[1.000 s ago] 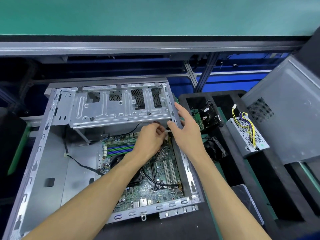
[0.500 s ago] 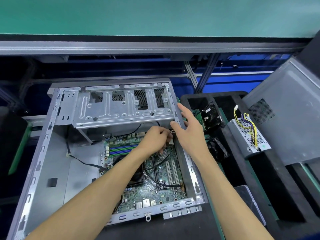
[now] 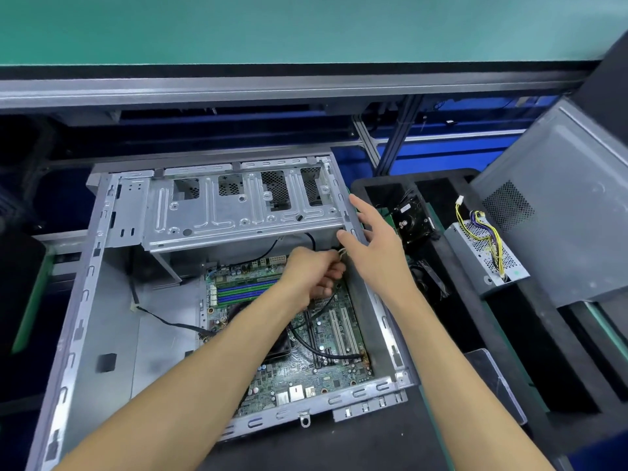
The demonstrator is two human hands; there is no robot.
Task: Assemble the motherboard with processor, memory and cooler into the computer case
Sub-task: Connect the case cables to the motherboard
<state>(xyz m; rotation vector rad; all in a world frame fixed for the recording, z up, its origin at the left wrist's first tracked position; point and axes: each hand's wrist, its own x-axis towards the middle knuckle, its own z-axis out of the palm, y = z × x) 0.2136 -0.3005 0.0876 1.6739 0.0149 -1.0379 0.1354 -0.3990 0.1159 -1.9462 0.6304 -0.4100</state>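
While our left hand (image 3: 314, 275) pinches a small cable connector (image 3: 342, 253) at one o'clock of the seated motherboard (image 3: 306, 362), our right hand (image 3: 375, 244) hovers loose-fingered by the case (image 3: 81, 300) wall; cabling, we judge, remains.

An open computer case (image 3: 85, 300) lay flat at centre, the motherboard (image 3: 306, 362) seated in its floor toward four o'clock. The left hand (image 3: 312, 277) reached in from seven o'clock, fingers curled round a small pale connector (image 3: 342, 252) on a black cable (image 3: 319, 350). The right hand (image 3: 377, 246), fingers fairly straight, rested against the case's three-o'clock wall. A power supply (image 3: 482, 256) with yellow wires sat at three o'clock.
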